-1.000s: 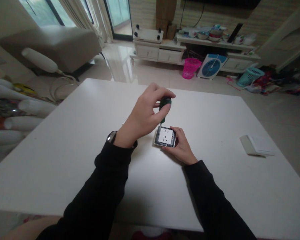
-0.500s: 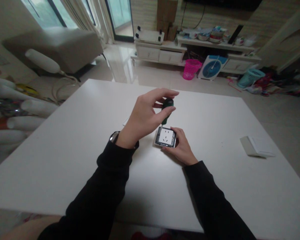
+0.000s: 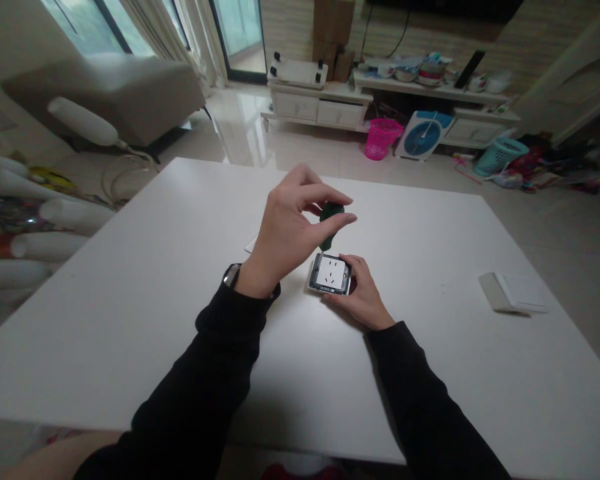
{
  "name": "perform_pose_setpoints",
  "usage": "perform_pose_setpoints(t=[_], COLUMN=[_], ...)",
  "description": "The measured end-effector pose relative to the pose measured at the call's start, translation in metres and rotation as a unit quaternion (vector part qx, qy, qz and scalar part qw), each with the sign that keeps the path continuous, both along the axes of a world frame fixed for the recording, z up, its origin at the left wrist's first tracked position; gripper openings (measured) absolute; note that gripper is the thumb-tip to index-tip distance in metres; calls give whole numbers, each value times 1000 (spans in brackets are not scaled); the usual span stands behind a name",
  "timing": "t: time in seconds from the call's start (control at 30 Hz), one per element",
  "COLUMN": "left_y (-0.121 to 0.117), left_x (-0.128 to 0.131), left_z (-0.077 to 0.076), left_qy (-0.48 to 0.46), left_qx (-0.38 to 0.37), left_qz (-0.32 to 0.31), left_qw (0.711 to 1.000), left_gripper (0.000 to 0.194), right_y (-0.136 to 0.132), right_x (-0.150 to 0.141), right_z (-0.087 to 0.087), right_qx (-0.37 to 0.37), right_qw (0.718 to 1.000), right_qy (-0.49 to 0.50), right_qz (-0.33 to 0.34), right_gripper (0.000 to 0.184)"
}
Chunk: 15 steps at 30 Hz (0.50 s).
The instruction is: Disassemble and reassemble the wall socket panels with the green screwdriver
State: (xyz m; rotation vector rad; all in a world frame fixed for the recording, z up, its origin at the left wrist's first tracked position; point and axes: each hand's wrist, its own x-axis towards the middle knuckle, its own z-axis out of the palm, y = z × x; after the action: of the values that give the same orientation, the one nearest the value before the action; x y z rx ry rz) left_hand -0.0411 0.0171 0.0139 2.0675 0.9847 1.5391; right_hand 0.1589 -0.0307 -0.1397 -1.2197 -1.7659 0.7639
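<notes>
A wall socket (image 3: 331,273) with a white face and dark frame lies on the white table (image 3: 170,280), its slots facing up. My right hand (image 3: 363,293) grips it from the right, thumb at the near edge and fingers at the far edge. Above it, my left hand (image 3: 300,217) is closed around the dark green handle of a screwdriver (image 3: 329,230). The screwdriver stands nearly upright, its shaft reaching down to the left side of the socket's frame. Whether the tip sits in a screw is too small to tell.
A white plate-like piece (image 3: 523,292) rests at the table's right. Part of another flat white piece (image 3: 251,244) shows behind my left wrist. Beyond the table are a pink basket (image 3: 381,139), a blue fan (image 3: 424,135) and a low cabinet (image 3: 320,107).
My left fingers have shifted around the screwdriver handle, with index finger and thumb closer together over its top. The socket and my right hand have stayed nearly the same.
</notes>
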Motion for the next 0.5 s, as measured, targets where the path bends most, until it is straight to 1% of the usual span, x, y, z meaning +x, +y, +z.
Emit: perform_pose_setpoints(t=[0.07,0.2,0.27,0.37,0.47,0.5], left_y=[0,-3,-5,-7,-7,-7], left_x=[-1,-4,-5,-4,-3,-4], left_z=[-1,3,5,7,7,7], left_qy=[-5,5,9,13,10,11], left_qx=[-11,-27,-25,-16,-18,-24], left_qz=[-13,-67,-83,-82,-68,-72], left_qw=[1000,997,996,996,997,997], left_gripper=[14,20,18,7,10,12], right_y=[0,0,0,0,0,0], right_x=[1,2,1,1,1,1], right_z=[0,0,-1,0,0,0], right_qx=[1,2,-1,0,0,-2], right_qw=[1000,1000,1000,1000,1000,1000], right_qy=[-2,-2,1,2,2,3], right_qz=[1,4,5,5,3,3], right_gripper=[87,88,87,88,87,86])
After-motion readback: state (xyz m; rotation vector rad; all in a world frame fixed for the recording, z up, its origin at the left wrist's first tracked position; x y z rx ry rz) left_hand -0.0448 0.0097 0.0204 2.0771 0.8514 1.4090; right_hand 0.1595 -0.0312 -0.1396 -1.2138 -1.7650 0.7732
